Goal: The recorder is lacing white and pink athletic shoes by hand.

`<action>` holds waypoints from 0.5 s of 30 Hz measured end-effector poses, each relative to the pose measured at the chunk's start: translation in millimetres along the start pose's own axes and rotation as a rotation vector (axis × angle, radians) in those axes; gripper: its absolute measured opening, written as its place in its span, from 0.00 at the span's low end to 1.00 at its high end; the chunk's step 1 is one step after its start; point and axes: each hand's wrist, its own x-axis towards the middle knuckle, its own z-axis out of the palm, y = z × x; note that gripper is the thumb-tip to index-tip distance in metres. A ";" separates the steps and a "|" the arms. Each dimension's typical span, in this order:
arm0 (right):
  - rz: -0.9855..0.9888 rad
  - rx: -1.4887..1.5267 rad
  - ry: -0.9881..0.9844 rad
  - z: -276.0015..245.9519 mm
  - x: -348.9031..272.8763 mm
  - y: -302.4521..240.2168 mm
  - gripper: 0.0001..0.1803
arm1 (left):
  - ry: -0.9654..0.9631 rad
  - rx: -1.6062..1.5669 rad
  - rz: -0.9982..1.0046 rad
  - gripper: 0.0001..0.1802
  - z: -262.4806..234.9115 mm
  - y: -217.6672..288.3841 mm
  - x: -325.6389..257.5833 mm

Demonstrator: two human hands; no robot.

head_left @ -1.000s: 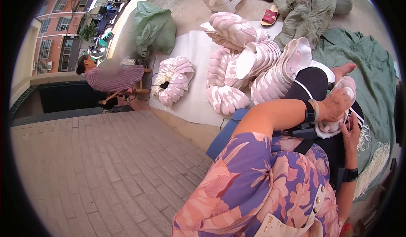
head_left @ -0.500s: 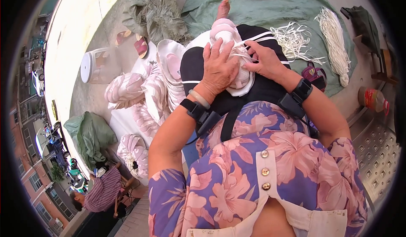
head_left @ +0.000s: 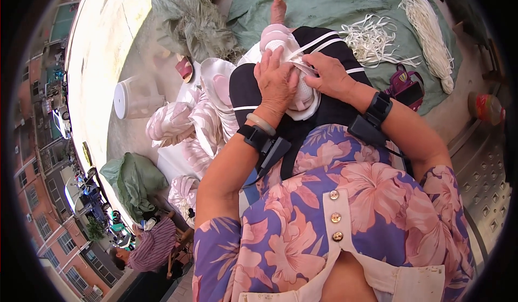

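Note:
A pale pink and white shoe upper [head_left: 304,95] lies across my lap, its rounded end toward me. My left hand [head_left: 276,80] rests on its left side, with the thumb and fingers drawn in near the lace opening. From the right, my right hand [head_left: 330,75] pinches a white shoelace [head_left: 314,44] over the middle of the upper. Part of the lace runs loose toward the upper right. My fingers hide most of the eyelets, and what the left fingertips hold is hard to make out.
Stacked pink and white uppers [head_left: 202,119] lie on my left, near a white bucket [head_left: 139,98]. Loose laces [head_left: 372,39] and a long lace bundle [head_left: 429,40] rest on the green cloth [head_left: 318,5]. A purple bag [head_left: 402,88] sits at right. Another person [head_left: 152,242] sits at lower left.
The view has shifted slightly, so the surroundings sit differently in the picture. My hands remain over the upper, with the right hand slightly closer to the left and still on the lace.

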 end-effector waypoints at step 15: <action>0.111 0.083 -0.042 -4.1 -1.3 -2.4 0.25 | -0.032 0.069 0.023 0.03 -42.7 17.2 -7.8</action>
